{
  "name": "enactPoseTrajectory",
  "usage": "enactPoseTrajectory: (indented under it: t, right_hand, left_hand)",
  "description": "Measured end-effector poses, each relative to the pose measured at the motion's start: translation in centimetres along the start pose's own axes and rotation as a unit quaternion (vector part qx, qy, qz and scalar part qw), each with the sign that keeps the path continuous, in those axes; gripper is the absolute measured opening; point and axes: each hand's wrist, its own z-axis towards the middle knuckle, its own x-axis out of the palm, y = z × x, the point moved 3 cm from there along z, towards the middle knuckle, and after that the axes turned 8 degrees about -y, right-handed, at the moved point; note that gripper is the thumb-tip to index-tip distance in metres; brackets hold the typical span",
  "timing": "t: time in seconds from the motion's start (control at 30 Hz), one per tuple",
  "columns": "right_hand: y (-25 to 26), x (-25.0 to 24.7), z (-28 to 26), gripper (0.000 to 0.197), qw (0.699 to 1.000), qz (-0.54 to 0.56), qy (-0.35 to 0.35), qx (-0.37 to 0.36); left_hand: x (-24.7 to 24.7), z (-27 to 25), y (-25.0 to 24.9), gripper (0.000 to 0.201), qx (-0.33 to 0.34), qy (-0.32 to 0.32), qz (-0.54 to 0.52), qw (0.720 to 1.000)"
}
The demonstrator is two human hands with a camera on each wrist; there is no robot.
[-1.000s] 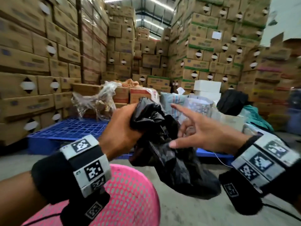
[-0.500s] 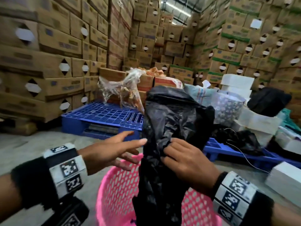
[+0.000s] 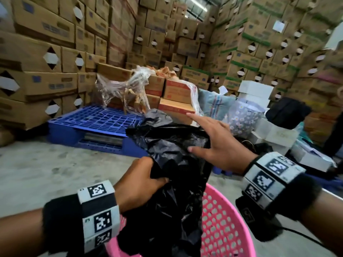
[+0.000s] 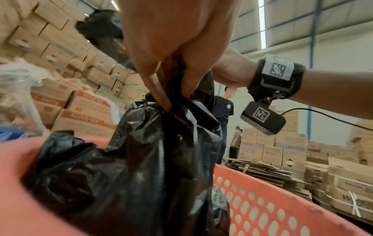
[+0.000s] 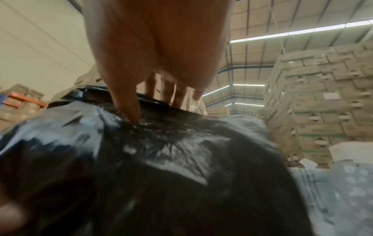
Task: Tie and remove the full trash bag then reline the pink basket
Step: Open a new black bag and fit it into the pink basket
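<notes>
Item 1, black trash bag [image 3: 172, 164]: crumpled thin plastic, held upright over the pink basket [image 3: 228, 225], its lower part hanging down inside the basket's rim. Upper edge spread wide toward 12 o'clock in the head view. In the left wrist view the bag [image 4: 141, 159] bunches into a neck under the fingers, and its lower folds lie against the basket's perforated wall [image 4: 262, 207].

Item 2, left hand [image 3: 137, 180]: at 7 o'clock of the bag, fingers curled tight round a gathered fold of plastic; firm grasp. Wrist band with printed markers.

Item 3, right hand [image 3: 217, 145]: at 2 o'clock of the bag, fingers straight and spread, thumb pressed flat on the plastic, other fingers reaching past the top edge. No grasp; the palm lies against the bag. The right wrist view shows the thumb tip [image 5: 131, 110] dimpling the bag's surface [image 5: 161, 159].

Item 4, pink basket: perforated plastic, round rim, at 6 o'clock of the head view, on a concrete floor [image 3: 55, 164].

Item 5, surroundings: blue pallet [image 3: 96, 121] at 10 o'clock of the bag; clear plastic wrap [image 3: 122, 89] and cardboard cartons [image 3: 37, 52] stacked high behind; white boxes [image 3: 256, 91] at 2 o'clock.
</notes>
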Motion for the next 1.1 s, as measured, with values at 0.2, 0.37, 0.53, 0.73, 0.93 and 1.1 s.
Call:
enactPoseTrajectory:
  t: [0.2,0.37,0.53,0.73,0.93,1.1]
  right_hand:
    - [1.0,1.7,0.9,0.026,0.991,0.131,0.014,-0.027]
    - [-0.2,1.6,-0.5,0.004,0.990,0.111,0.024,-0.086]
    - [-0.1,1.4,-3.3,0.011,0.973,0.107,0.017,-0.204]
    - [-0.8,3.3,-6.7,0.015,0.960,0.157,0.070,-0.220]
    - [-7.0,4.5,-8.9,0.022,0.979,0.060,0.146,-0.127]
    - [-7.5,4.1,-8.9,0.018,0.980,0.089,0.125,-0.127]
  left_hand:
    - [-0.1,-1.8,-0.3,0.036,-0.001,0.025,0.022,0.999]
    - [-1.2,-2.8,-1.5,0.050,-0.081,-0.002,0.074,0.994]
    - [-3.1,-2.1,-5.9,0.091,0.102,-0.071,0.201,0.972]
    - [0.9,0.3,-4.8,0.024,0.312,0.135,0.438,0.832]
    - [2.4,-2.1,-1.8,0.024,0.220,0.226,0.514,0.797]
    - [1.5,-3.1,-1.6,0.014,0.152,0.228,0.454,0.848]
